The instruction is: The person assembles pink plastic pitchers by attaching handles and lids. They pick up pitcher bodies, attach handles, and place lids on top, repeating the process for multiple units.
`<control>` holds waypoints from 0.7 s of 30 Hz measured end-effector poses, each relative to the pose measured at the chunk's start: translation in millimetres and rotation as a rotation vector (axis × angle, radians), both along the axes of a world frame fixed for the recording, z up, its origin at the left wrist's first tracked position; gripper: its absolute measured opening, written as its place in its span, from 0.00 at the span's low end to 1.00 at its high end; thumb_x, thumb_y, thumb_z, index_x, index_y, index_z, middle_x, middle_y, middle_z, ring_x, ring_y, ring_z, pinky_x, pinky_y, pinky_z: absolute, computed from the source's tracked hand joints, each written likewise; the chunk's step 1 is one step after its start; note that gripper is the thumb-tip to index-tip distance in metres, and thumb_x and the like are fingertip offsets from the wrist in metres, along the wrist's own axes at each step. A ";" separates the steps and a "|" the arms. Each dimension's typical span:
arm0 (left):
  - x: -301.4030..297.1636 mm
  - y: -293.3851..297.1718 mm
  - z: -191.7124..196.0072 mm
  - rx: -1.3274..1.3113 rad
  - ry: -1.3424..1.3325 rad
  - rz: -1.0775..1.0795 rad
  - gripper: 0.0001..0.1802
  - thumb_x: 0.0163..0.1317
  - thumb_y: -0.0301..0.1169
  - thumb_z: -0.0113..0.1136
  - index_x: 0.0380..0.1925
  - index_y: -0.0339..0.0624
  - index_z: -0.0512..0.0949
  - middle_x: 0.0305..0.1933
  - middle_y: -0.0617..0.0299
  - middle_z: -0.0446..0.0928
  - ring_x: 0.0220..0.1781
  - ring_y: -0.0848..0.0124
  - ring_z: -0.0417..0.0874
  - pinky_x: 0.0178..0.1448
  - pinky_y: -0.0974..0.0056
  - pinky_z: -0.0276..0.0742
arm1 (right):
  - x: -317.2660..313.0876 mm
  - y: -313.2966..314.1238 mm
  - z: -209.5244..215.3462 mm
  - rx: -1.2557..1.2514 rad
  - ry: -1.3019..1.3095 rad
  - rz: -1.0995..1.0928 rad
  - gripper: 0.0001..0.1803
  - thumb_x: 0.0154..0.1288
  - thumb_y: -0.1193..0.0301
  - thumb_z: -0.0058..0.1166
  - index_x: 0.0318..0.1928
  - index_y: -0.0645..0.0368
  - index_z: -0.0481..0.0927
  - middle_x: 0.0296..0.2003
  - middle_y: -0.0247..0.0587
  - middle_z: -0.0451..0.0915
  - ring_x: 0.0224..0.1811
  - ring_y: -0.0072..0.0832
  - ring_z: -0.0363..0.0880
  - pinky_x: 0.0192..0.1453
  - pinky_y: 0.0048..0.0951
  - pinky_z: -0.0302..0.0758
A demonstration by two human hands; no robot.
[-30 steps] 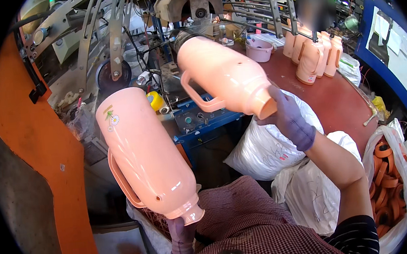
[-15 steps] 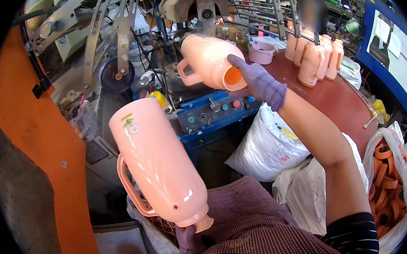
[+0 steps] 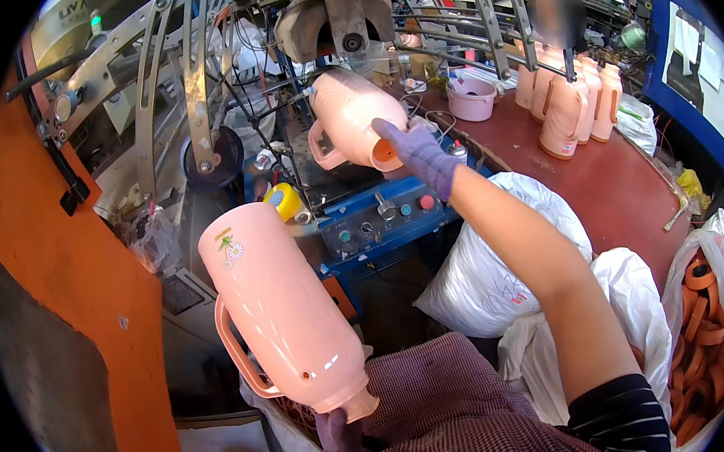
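Two smooth, glossy pink plastic flask shells, both cylindrical with a moulded loop handle. Near shell (image 3: 283,310): small daisy print by its upper end, narrow neck pointing down, left hand (image 3: 339,441) in a purple knit glove clamped on the neck, close above the lap. Far shell (image 3: 352,117): lying tilted with its orange-rimmed open end toward the camera, right hand (image 3: 417,150), same glove, gripping that end, arm stretched out to the machine (image 3: 335,22). Hands well apart.

Machine: grey metal frame, blue control box (image 3: 383,217) with round buttons. Orange panel (image 3: 65,278) on the left. Curved dark-red table (image 3: 608,187) on the right carries more upright pink shells (image 3: 571,104) and a pink tub (image 3: 471,96). White plastic sacks (image 3: 503,265) below; clear bag of orange rings (image 3: 703,334) far right.
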State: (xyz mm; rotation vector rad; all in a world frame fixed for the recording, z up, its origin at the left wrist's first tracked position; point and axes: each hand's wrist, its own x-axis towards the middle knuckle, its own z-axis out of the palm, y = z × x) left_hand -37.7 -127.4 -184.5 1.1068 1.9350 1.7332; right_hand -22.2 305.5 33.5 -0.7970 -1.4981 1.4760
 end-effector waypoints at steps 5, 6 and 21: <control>9.3 14.4 9.9 0.186 -0.393 -0.009 0.50 0.57 0.63 0.61 0.61 0.27 0.67 0.61 0.48 0.74 0.61 0.59 0.77 0.64 0.56 0.73 | -28.3 31.0 0.1 -0.070 0.003 0.020 0.44 0.56 0.46 0.67 0.57 0.74 0.70 0.48 0.55 0.78 0.36 0.42 0.86 0.27 0.37 0.88; 9.3 15.5 14.8 0.203 -0.419 -0.022 0.51 0.56 0.64 0.61 0.62 0.27 0.67 0.61 0.48 0.74 0.61 0.58 0.77 0.64 0.56 0.73 | -32.6 37.6 -1.6 -0.076 0.007 0.051 0.44 0.57 0.46 0.66 0.56 0.75 0.70 0.47 0.56 0.79 0.36 0.42 0.86 0.26 0.37 0.88; 19.8 15.5 19.0 0.135 -0.586 -0.121 0.55 0.47 0.55 0.76 0.68 0.33 0.61 0.62 0.50 0.74 0.62 0.56 0.78 0.65 0.51 0.74 | -64.6 49.7 -24.3 -0.371 0.381 0.060 0.40 0.61 0.48 0.61 0.59 0.71 0.67 0.50 0.52 0.75 0.40 0.44 0.84 0.29 0.42 0.87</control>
